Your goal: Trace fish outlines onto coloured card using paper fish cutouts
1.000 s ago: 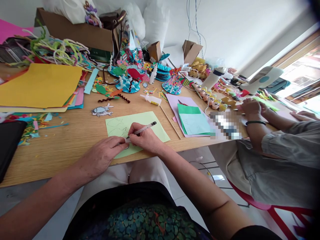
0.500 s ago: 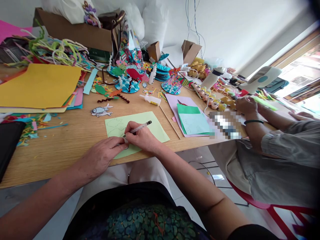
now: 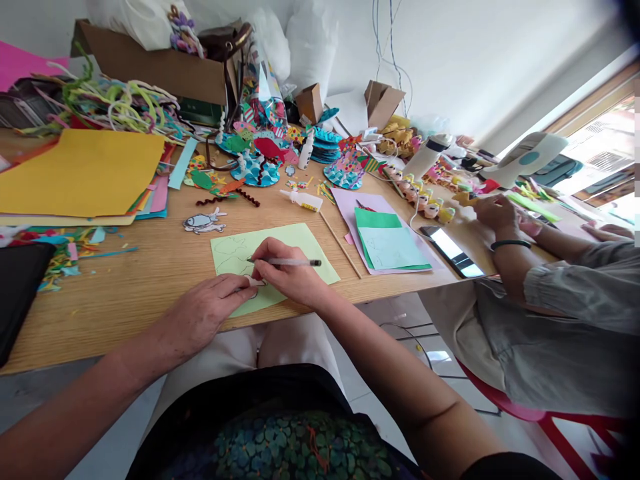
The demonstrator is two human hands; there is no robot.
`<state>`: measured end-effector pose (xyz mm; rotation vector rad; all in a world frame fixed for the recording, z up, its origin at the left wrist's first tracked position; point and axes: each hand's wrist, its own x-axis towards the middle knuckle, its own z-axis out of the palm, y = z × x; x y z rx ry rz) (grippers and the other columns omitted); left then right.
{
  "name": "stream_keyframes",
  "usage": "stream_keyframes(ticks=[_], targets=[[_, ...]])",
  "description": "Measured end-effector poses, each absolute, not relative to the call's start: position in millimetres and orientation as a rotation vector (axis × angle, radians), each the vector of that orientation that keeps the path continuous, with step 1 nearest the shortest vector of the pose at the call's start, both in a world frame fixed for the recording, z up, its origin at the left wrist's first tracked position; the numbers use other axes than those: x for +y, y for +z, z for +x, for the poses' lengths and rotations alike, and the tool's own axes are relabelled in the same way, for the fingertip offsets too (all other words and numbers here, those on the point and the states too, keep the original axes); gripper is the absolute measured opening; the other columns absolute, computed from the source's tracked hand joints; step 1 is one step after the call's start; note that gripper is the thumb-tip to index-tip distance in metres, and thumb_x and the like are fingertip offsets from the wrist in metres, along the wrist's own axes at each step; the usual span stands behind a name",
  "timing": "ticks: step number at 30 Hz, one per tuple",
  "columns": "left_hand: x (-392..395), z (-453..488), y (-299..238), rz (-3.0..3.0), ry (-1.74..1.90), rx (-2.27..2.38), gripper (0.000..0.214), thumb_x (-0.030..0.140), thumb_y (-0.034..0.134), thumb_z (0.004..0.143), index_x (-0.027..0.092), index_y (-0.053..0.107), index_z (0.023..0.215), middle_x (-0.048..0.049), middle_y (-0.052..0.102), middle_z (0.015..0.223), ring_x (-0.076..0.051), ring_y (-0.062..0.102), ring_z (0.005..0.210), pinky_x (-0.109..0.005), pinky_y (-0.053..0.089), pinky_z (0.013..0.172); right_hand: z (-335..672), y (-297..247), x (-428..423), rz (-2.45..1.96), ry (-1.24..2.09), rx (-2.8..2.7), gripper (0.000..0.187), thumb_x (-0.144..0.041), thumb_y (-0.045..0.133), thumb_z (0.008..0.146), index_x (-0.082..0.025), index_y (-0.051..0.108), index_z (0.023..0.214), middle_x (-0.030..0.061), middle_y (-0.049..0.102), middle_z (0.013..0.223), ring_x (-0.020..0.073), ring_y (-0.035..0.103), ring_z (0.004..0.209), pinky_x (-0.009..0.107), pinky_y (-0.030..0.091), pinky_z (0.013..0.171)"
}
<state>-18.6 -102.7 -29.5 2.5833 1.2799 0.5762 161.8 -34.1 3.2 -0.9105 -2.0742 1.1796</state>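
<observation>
A light green sheet of paper (image 3: 313, 257) lies at the table's front edge, with thin outlines drawn on its left part. My right hand (image 3: 287, 275) grips a pen (image 3: 305, 262), its tip on the paper and its barrel pointing right. My left hand (image 3: 207, 308) has its fingers together, pressing a small white paper cutout (image 3: 257, 281) against the green sheet. Most of the cutout is hidden under my fingers. Fish-shaped paper cutouts (image 3: 204, 221) lie on the wood just behind the sheet.
A glue bottle (image 3: 303, 201) and a thin stick (image 3: 341, 245) lie behind and right of the sheet. Coloured papers (image 3: 80, 173) are stacked left, near a black tablet-like object (image 3: 20, 293). Rightward are folded papers (image 3: 393, 248), a phone (image 3: 453, 251) and a co-worker's hands (image 3: 497, 217).
My right hand has shifted slightly, and the pen has swung from slanting upward to lying nearly level, pointing right. My left hand stays in place. The co-worker's hands have moved a little.
</observation>
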Motion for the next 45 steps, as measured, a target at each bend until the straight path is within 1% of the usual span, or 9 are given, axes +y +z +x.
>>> stream_keyframes(ticks=[7, 11, 14, 16, 18, 21, 26, 33, 45], targets=[[-106.5, -17.8, -31.5, 2.638, 0.549, 1.297, 0.040, 0.016, 0.026, 0.090, 0.020, 0.052, 0.121, -0.0058, 0.058, 0.112, -0.020, 0.053, 0.104, -0.034, 0.044, 0.091, 166.7, 2.4, -38.5, -0.950, 0.812, -2.352, 0.009, -0.022, 0.045, 0.081, -0.020, 0.052, 0.086, -0.0023, 0.060, 0.073, 0.0092, 0.054, 0.064, 0.020, 0.037, 0.062], [-113.2, -18.3, -34.4, 2.738, 0.567, 1.349, 0.041, 0.014, 0.024, 0.090, 0.019, 0.046, 0.125, -0.0060, 0.055, 0.120, -0.018, 0.050, 0.110, -0.034, 0.043, 0.094, 167.8, 1.1, -37.5, -0.912, 0.718, -2.434, 0.010, -0.024, 0.044, 0.083, -0.020, 0.051, 0.089, -0.0018, 0.059, 0.071, 0.0098, 0.054, 0.063, 0.020, 0.035, 0.060], [-118.0, -14.5, -31.2, 2.843, 0.558, 1.419, 0.041, 0.013, 0.023, 0.091, 0.019, 0.048, 0.124, -0.0051, 0.056, 0.121, -0.019, 0.046, 0.114, -0.035, 0.041, 0.094, 168.7, 1.9, -36.5, -0.885, 0.691, -2.483, 0.012, -0.024, 0.042, 0.084, -0.020, 0.051, 0.090, -0.0018, 0.059, 0.070, 0.0101, 0.053, 0.061, 0.020, 0.034, 0.059], [-120.3, -9.1, -25.7, 2.861, 0.502, 1.507, 0.040, 0.014, 0.024, 0.091, 0.019, 0.052, 0.119, -0.0047, 0.059, 0.116, -0.020, 0.048, 0.110, -0.036, 0.042, 0.091, 169.0, 3.6, -35.8, -0.888, 0.707, -2.496, 0.012, -0.025, 0.042, 0.084, -0.020, 0.051, 0.090, -0.0019, 0.058, 0.069, 0.0103, 0.053, 0.061, 0.020, 0.033, 0.058], [-122.0, -3.3, -20.1, 2.835, 0.444, 1.603, 0.041, 0.013, 0.023, 0.091, 0.018, 0.057, 0.114, -0.0057, 0.062, 0.110, -0.021, 0.053, 0.097, -0.036, 0.045, 0.081, 168.8, 6.3, -35.1, -0.908, 0.756, -2.495, 0.011, -0.024, 0.042, 0.084, -0.020, 0.051, 0.089, -0.0021, 0.058, 0.069, 0.0105, 0.053, 0.062, 0.020, 0.033, 0.059], [-124.1, 2.1, -16.8, 2.766, 0.445, 1.648, 0.044, 0.012, 0.021, 0.090, 0.017, 0.059, 0.110, -0.0068, 0.063, 0.109, -0.021, 0.054, 0.085, -0.037, 0.046, 0.073, 167.5, 10.6, -33.6, -0.948, 0.842, -2.478, 0.008, -0.023, 0.043, 0.083, -0.020, 0.051, 0.086, -0.0022, 0.058, 0.068, 0.0105, 0.053, 0.061, 0.021, 0.034, 0.058], [-127.3, 1.2, -23.0, 2.631, 0.544, 1.659, 0.045, 0.014, 0.021, 0.090, 0.019, 0.056, 0.116, -0.0059, 0.062, 0.113, -0.023, 0.055, 0.090, -0.038, 0.045, 0.078, 163.5, 12.0, -28.4, -0.954, 1.048, -2.363, 0.005, -0.018, 0.045, 0.080, -0.019, 0.050, 0.080, -0.0023, 0.058, 0.068, 0.0090, 0.051, 0.060, 0.021, 0.035, 0.060], [-129.0, 2.8, -29.3, 2.628, 0.565, 1.727, 0.041, 0.011, 0.025, 0.090, 0.021, 0.057, 0.115, -0.0034, 0.063, 0.112, -0.019, 0.056, 0.088, -0.034, 0.044, 0.079, 159.4, 4.4, -22.4, -0.908, 1.223, -2.182, 0.005, -0.012, 0.047, 0.069, -0.017, 0.050, 0.070, -0.0047, 0.050, 0.059, 0.0080, 0.044, 0.055, 0.020, 0.033, 0.052], [-130.9, 6.9, -33.9, 2.652, 0.623, 1.791, 0.044, 0.012, 0.021, 0.092, 0.020, 0.058, 0.114, -0.0031, 0.064, 0.112, -0.019, 0.058, 0.089, -0.034, 0.044, 0.078, 153.8, 4.8, -24.1, -0.939, 1.207, -2.219, 0.006, -0.012, 0.047, 0.068, -0.017, 0.051, 0.068, -0.0053, 0.048, 0.058, 0.0069, 0.042, 0.054, 0.019, 0.032, 0.051]])
